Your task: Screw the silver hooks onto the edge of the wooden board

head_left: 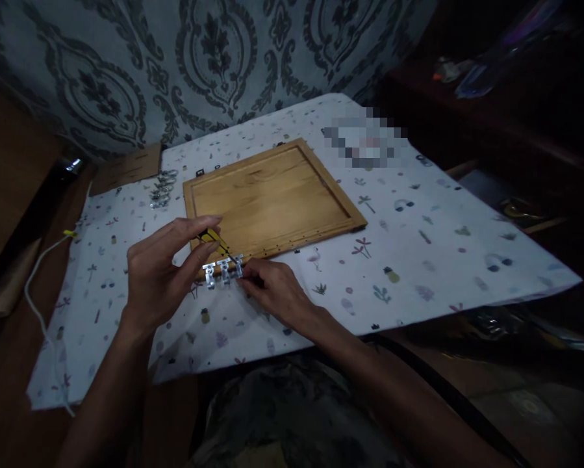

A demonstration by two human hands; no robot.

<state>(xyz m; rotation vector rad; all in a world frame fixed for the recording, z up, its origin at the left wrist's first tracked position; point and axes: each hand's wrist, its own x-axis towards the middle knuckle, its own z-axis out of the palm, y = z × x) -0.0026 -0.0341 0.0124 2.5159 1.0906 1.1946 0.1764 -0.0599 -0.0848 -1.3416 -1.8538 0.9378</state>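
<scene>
My left hand (158,263) grips the yellow-and-black handle of a small screwdriver (217,243) between thumb and fingers. The shaft slants down to the right, its tip by a shiny metal bracket (238,265) on the near edge of a framed wooden panel (262,201). My right hand (277,289) pinches this bracket from the right, partly hidden by the fingers. Beside it to the left, two similar brackets (210,275) sit along the same edge. Small dark holes or marks continue along that edge to the right.
More small metal parts (162,188) lie in a row past the panel's left side, near a brown cardboard piece (126,170). A pale cable (34,276) runs down the left side of the table's printed white cloth (418,260). A patterned wall stands behind.
</scene>
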